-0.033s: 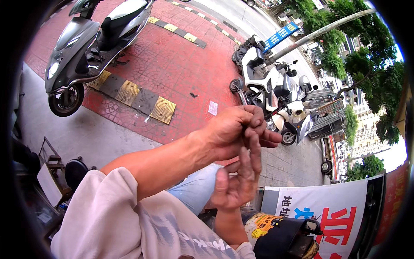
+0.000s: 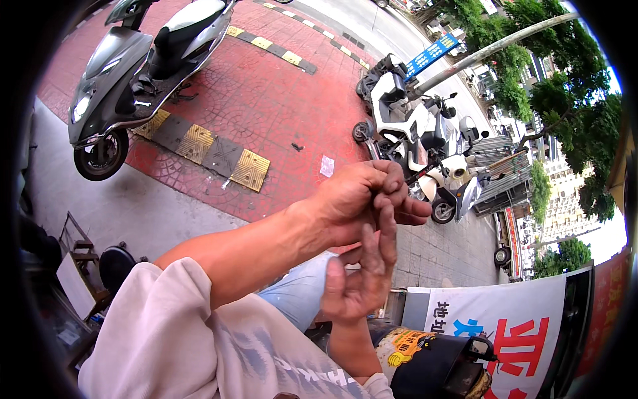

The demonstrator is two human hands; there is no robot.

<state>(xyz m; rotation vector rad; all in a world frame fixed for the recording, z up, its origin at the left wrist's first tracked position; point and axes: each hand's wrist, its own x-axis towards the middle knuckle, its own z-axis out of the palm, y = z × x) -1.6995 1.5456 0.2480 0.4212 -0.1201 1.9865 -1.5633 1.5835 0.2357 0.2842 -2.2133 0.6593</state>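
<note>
My left hand (image 2: pixel 362 199) is held out in front of my chest with its fingers curled in and pressed together. Whatever may be between those fingers is hidden or too small to name. Just below it, my right hand (image 2: pixel 355 286) is raised with the palm showing, its thumb apart and its fingers stretched upward. The tips of the right fingers meet or overlap the curled left fingers. I cannot make out any object in the right hand. Behind both hands lie red paving (image 2: pixel 266 133) and part of a light blue trouser leg (image 2: pixel 299 289).
A grey scooter (image 2: pixel 109 86) stands at the upper left by yellow-and-black ramp blocks (image 2: pixel 196 143). White scooters (image 2: pixel 412 120) are parked at the right beside a pole (image 2: pixel 505 46). A dark container (image 2: pixel 432 366) and white banner (image 2: pixel 505 312) sit lower right; a black stool (image 2: pixel 118 266) is left.
My right hand has shifted slightly to the left, and its fingers have moved a little apart. The left hand has barely moved.
</note>
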